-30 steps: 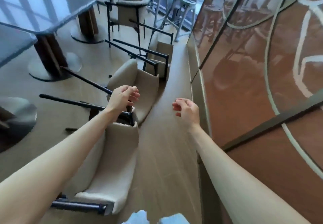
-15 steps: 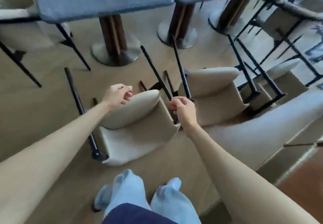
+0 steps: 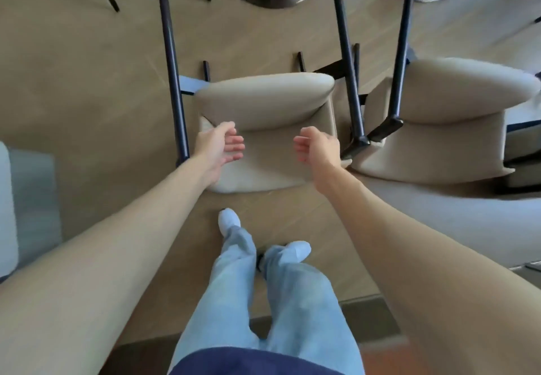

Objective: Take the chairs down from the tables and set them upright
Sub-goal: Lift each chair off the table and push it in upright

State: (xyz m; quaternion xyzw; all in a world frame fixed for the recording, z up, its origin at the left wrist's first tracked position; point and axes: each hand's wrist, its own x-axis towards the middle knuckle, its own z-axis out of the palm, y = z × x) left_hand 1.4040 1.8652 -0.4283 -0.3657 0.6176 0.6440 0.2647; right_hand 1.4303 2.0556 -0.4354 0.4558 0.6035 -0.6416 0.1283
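The nearest chair lies tipped over on the floor with its dark legs pointing away from the person, so it probably needs gripping on both sides of its cushioned body to be righted. Both arms reach down over it: the left hand and right hand hover just above the upholstery, palms facing each other, fingers loosely curled and holding nothing (a second tipped chair lies just beside it).
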